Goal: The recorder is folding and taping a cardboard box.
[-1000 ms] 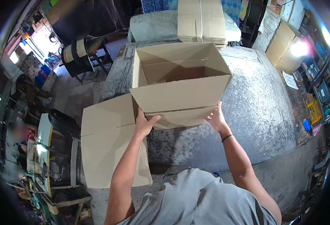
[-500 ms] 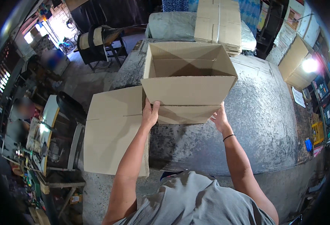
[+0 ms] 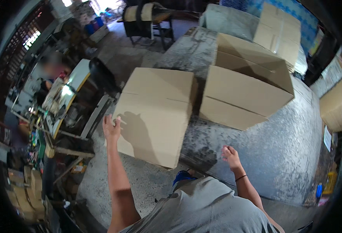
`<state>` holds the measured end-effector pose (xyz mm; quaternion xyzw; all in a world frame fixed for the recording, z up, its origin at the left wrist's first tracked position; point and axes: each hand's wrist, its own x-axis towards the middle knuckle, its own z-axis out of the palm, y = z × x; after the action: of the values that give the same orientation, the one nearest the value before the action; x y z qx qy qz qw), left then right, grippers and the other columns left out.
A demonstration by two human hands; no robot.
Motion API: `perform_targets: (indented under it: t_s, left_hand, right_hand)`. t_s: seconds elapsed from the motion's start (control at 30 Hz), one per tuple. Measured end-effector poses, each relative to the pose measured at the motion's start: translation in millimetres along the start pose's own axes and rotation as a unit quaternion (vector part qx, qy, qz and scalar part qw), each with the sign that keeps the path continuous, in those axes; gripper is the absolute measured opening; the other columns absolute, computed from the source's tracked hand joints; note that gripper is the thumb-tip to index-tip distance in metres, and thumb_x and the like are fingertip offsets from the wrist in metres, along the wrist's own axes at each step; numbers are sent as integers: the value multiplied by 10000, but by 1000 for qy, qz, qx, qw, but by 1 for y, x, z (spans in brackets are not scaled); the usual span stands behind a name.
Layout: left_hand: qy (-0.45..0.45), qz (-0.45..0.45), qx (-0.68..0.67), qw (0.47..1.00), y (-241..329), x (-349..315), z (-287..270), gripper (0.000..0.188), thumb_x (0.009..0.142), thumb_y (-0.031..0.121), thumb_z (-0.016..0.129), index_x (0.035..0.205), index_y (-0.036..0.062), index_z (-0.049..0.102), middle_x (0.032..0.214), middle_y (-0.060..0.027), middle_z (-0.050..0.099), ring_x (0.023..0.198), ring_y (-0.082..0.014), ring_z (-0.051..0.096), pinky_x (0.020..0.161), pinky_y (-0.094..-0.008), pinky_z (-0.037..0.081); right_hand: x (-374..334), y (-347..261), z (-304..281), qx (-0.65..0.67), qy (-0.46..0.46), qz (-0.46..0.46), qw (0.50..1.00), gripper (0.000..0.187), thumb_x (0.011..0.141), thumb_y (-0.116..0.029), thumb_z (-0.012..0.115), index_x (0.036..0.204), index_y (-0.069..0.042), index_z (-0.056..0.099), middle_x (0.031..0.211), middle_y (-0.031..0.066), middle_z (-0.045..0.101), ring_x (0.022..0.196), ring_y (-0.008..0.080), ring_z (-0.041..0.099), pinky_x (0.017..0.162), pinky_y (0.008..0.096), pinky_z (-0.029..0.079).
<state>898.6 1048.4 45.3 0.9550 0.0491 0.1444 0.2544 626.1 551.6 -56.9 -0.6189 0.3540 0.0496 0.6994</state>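
Observation:
Over the left edge of a stack of flat cardboard boxes, my left hand is open with its fingers apart, casting a shadow on the top sheet. Whether it touches the cardboard I cannot tell. My right hand hovers above the dark table, empty, its fingers loosely bent and a little apart. An erected cardboard box stands open-topped on the table beyond both hands, to the right of the stack. Neither hand is on that box.
Behind the erected box, a bundle of folded cardboard leans by a wrapped roll. To the left, a person sits at a work table with a lit machine. A black chair-like piece stands at the back. A yellow crate is far right.
Both hands have let go of the erected box. My left hand has moved left to the flat stack, my right hand back toward my body. The view has turned left.

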Motion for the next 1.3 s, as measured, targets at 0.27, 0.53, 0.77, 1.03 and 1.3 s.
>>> perform_targets:
  t_s: [0.27, 0.53, 0.77, 1.03, 1.3]
  left_hand:
    - [-154, -112, 36, 981, -41, -11, -20, 649, 867, 498, 615, 1298, 17, 545, 1231, -268, 591, 1195, -427, 528, 996, -470, 437]
    - [-68, 57, 48, 995, -50, -40, -28, 523, 870, 472, 624, 957, -39, 695, 1091, -256, 631, 1069, -411, 560, 924, -479, 457]
    - [-36, -55, -120, 991, -21, -75, -63, 428, 882, 331, 683, 1050, -44, 562, 978, -165, 584, 934, -268, 552, 809, -385, 451]
    - [63, -149, -385, 909, -48, -120, -91, 295, 974, 324, 587, 1003, 36, 531, 944, -24, 552, 892, -129, 493, 789, -299, 411]
    - [140, -120, -636, 749, 27, -166, -128, 359, 995, 335, 547, 1187, 38, 485, 1100, -41, 564, 1029, -172, 555, 919, -336, 432]
  right_hand:
    - [-11, -44, 146, -83, -182, -96, 975, 615, 937, -291, 646, 1423, -19, 387, 1310, 105, 526, 1113, 175, 552, 865, 328, 488]
    - [-21, -79, 194, -130, -182, -103, 969, 731, 909, -241, 655, 1448, 26, 240, 1382, 211, 443, 1287, 273, 441, 1054, 369, 387]
    - [-35, -90, 192, -224, -75, -281, 930, 663, 909, -246, 647, 1371, 79, 299, 1351, 287, 412, 1241, 363, 474, 1013, 434, 418]
    - [-114, -164, 198, -133, -175, -360, 906, 676, 918, -189, 632, 1405, 91, 256, 1158, 306, 571, 1009, 405, 615, 864, 437, 501]
    - [-243, -194, 105, -318, -138, -343, 873, 633, 882, -135, 664, 1425, -41, 352, 1085, 220, 664, 905, 357, 686, 777, 378, 537]
